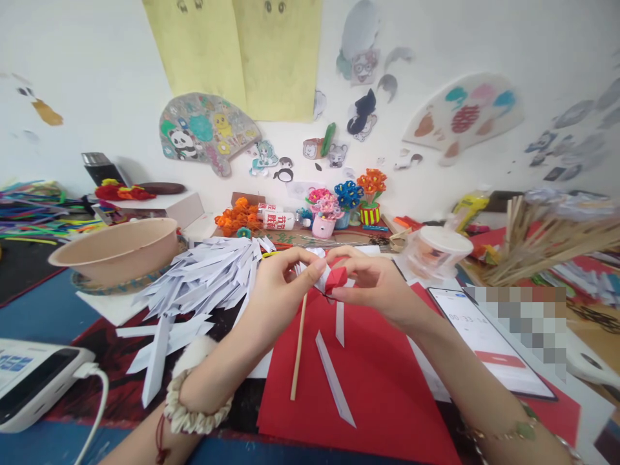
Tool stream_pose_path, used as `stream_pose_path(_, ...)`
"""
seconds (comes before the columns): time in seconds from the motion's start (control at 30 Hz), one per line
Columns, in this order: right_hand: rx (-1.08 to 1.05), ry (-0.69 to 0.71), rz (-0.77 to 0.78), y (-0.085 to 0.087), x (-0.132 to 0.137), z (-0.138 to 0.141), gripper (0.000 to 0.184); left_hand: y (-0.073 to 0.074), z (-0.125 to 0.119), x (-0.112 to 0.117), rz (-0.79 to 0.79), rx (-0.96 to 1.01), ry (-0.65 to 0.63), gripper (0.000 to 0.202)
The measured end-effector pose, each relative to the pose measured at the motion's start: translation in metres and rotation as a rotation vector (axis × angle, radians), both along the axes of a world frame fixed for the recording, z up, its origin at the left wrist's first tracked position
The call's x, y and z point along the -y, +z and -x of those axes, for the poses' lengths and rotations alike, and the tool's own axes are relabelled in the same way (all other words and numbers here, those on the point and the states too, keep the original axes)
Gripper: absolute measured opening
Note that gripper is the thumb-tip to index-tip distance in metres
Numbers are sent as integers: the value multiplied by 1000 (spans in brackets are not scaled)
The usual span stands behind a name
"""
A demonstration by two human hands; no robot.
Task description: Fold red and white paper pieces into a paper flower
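Between my two hands is a small folded paper piece [335, 279], white on the left and red on the right. My left hand [285, 284] pinches its white side between thumb and fingers. The fingers of my right hand [371, 281] close on the red side. A thin wooden stick [299, 349] slants down from below my left hand; whether it joins the paper piece is hidden. Under both hands lies a red paper sheet [372, 387], bearing a folded white paper strip [335, 381] and a second white strip [340, 325] nearer my right hand.
A pile of folded white strips [203, 271] lies left, beside a beige basin [116, 248]. Pipe-cleaner flower pots [323, 223] stand along the wall. At right are a phone [489, 342], a white-lidded tub [438, 248] and bundled wooden sticks [547, 242]. A white device [43, 381] sits front left.
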State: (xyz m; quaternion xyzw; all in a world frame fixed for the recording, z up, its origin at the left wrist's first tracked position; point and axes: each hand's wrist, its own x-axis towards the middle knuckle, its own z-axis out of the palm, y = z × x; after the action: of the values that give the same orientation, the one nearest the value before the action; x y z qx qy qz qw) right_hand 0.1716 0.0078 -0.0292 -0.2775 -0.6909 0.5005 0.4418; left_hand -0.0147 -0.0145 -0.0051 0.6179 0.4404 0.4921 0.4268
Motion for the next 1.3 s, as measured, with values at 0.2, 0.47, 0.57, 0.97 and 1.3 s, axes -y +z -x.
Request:
stream_pose_path(0.2,-3,134,53,0,-4,-5,9,4,0,1,28,7,-41,26)
stream_pose_path(0.47,-80,71,191,-6,-3,2,66,0,-1,-1,157,291,20,26)
stream_pose_path(0.57,-162,-39,212,-9,-1,12,54,-2,-3,-2,193,412,35,22)
stream_pose_path(0.97,-343,-92,232,-4,-3,8,33,8,2,2,79,317,-131,16)
stream_pose_path(1.3,-302,-168,192,1,2,11,30,10,3,2,-204,-48,142,21)
